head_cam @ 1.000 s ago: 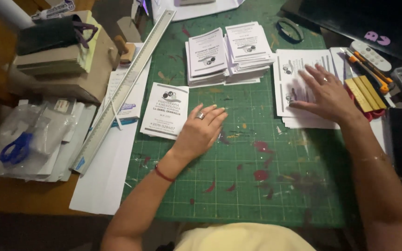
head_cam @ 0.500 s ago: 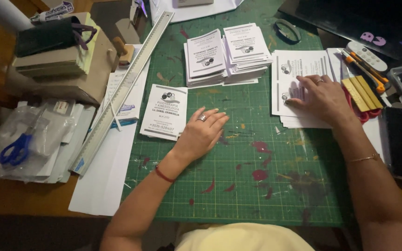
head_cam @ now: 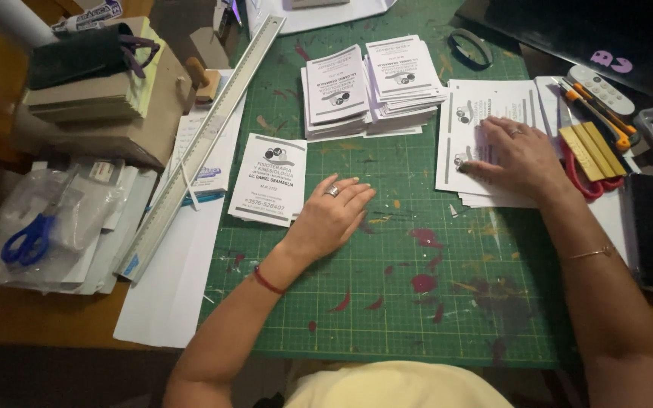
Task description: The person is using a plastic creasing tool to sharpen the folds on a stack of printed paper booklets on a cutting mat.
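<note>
My left hand [head_cam: 332,216] lies flat and empty on the green cutting mat [head_cam: 402,302], fingers together, just right of a small stack of printed white cards [head_cam: 269,178]. My right hand [head_cam: 512,156] presses its fingertips on a pile of larger uncut printed sheets [head_cam: 485,113] at the mat's right side. Two taller piles of cut cards [head_cam: 372,85] stand behind, near the mat's far edge.
A long metal ruler [head_cam: 204,142] lies diagonally along the mat's left edge over white paper. Blue-handled scissors [head_cam: 30,236] sit in plastic bags at the left. Cardboard boxes [head_cam: 107,106] are at back left; red scissors, cutters and a remote [head_cam: 600,89] at right.
My right hand has drawn slightly left and toward me over the printed sheets. My left hand has stayed in place on the mat.
</note>
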